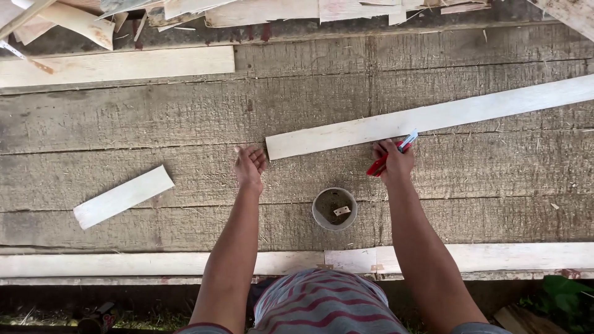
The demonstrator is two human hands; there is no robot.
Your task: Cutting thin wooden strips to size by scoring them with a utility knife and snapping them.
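Rough grey plank bench (154, 117) fills the view, weathered boards running left to right, with a heap of pale offcuts (260, 9) along the far edge and a pale rail (154, 264) along the near edge. 1 long strip (427, 115) of thin pale wood lies flat on the bench, slanting up to the right, its left end near the middle of the view. Left hand (249, 166) sits just beside that left end, fingers loosely apart, holding nothing; cannot tell if a fingertip touches the strip. Right hand (395, 162) is closed around a red-handled tool (388, 158) with a pale tip, looks like a knife or marker, cannot tell which, and the tip rests at the strip's near edge. Small round cup (334, 209) stands on the bench between the 2 forearms, something small and pale inside. 1 short strip (123, 196) lies well apart to the left, tilted. Another pale board (117, 65) lies flat farther back on the left. Judgement on handling: long strip looks light, thin and somewhat bendy, likely to sag or flex if lifted from 1 end and easy to split along the grain; dry surface should not be slippery. Best hold looks like pinching both long edges near the middle, or 1 hand toward each end, pressed flat while marking.
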